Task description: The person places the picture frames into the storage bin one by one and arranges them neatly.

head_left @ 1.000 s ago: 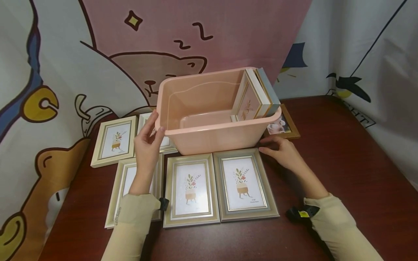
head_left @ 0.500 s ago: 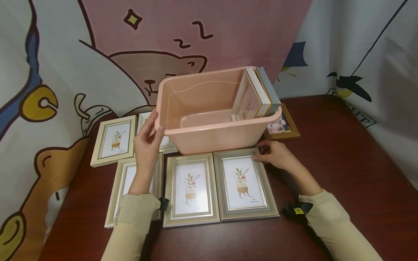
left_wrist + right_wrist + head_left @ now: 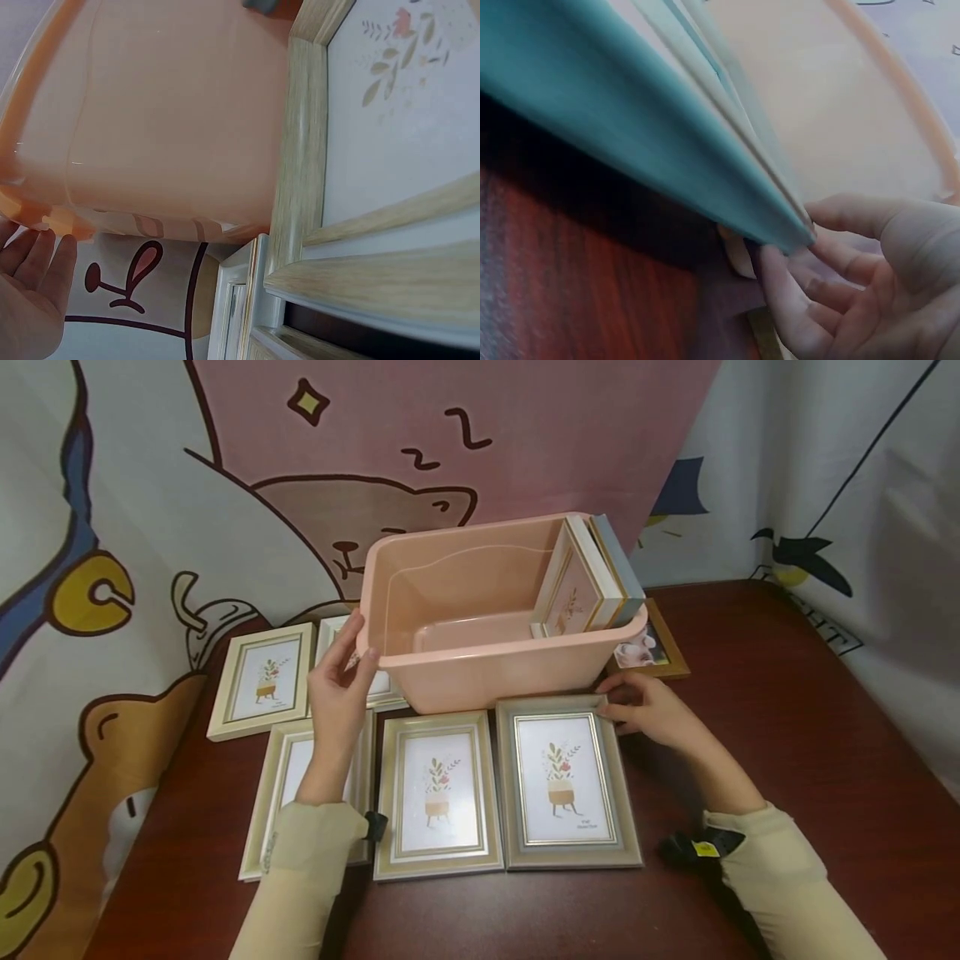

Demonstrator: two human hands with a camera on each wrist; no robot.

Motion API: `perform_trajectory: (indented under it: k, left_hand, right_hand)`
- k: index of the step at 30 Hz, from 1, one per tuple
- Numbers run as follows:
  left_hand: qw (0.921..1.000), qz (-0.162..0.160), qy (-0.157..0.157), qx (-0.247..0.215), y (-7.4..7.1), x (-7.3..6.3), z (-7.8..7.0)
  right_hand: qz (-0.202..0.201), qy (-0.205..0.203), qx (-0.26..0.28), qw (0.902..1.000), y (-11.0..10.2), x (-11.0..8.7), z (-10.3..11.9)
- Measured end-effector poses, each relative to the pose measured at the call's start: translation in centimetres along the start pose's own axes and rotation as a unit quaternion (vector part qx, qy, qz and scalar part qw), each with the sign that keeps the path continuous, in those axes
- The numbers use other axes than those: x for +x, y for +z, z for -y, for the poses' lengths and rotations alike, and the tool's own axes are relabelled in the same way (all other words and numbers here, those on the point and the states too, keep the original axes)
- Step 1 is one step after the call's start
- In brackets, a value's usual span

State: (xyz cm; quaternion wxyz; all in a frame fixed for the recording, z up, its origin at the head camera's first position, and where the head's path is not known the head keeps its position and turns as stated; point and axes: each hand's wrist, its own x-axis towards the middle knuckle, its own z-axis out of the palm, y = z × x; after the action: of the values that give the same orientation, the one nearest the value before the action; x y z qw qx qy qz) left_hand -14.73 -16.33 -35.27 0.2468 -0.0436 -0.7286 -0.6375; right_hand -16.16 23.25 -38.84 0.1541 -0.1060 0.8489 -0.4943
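Dark wood counter (image 3: 795, 718) below; my left hand (image 3: 337, 697) grips the pink bin (image 3: 498, 681), my right hand (image 3: 652, 712) pinches a corner of the grey frame (image 3: 567, 783) just in front of it. I should lift gently, clear of the neighbouring frame (image 3: 439, 797).

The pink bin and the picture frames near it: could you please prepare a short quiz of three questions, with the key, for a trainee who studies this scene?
1. True or false: the left hand holds the rim of the pink bin at its left end.
2. Multiple choice: what does the right hand pinch?
A) the brown frame
B) the grey-green frame
C) the cream frame at the far left
3. Short answer: in the head view, at which end of the bin do the frames inside it stand?

Key: 1. True. 2. B. 3. The right end.
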Motion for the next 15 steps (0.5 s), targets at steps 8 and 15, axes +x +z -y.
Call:
perform_trajectory:
  k: [8, 15]
  left_hand:
    - [1.0, -0.004, 0.002, -0.007, 0.0, 0.0, -0.1]
    - [1.0, -0.004, -0.002, -0.004, 0.0, 0.0, -0.2]
  right_hand:
    - [0.003, -0.003, 0.043, 0.9991, -1.2, -1.2, 1.1]
    - [-0.019, -0.046, 0.077, 0.9958, -1.5, -2.5, 2.4]
